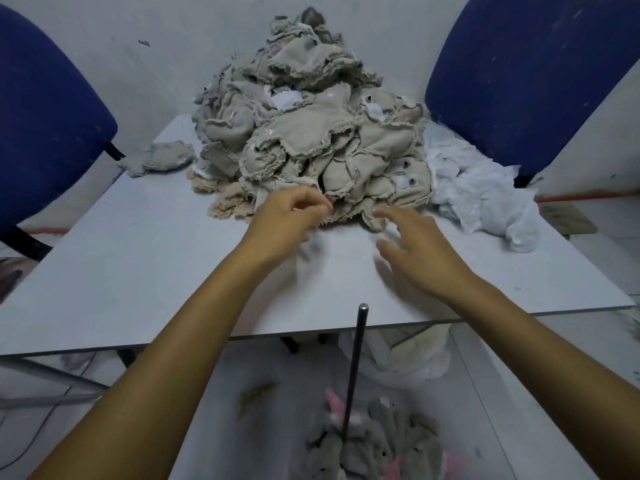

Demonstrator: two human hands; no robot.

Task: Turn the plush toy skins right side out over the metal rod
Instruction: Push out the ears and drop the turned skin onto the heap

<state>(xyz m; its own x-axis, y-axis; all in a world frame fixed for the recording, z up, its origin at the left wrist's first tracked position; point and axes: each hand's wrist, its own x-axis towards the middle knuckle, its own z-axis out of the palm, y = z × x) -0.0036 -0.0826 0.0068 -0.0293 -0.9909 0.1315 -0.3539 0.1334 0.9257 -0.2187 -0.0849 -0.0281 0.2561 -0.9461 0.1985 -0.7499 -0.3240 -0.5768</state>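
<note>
I see 2 bare forearms, no sleeves in view. Left hand [289, 220] & right hand [417, 251]: no gloves, rings, watch or wristbands visible.

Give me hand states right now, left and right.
Left hand: fingers curled at the front edge of the pile of inside-out plush skins; whether it pinches one cannot be told.
Right hand: open, fingers spread, holding nothing.

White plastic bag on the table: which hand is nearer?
Right. The right hand reaches just left of the white plastic bag; the left hand is farther left, at the skin pile.
</note>
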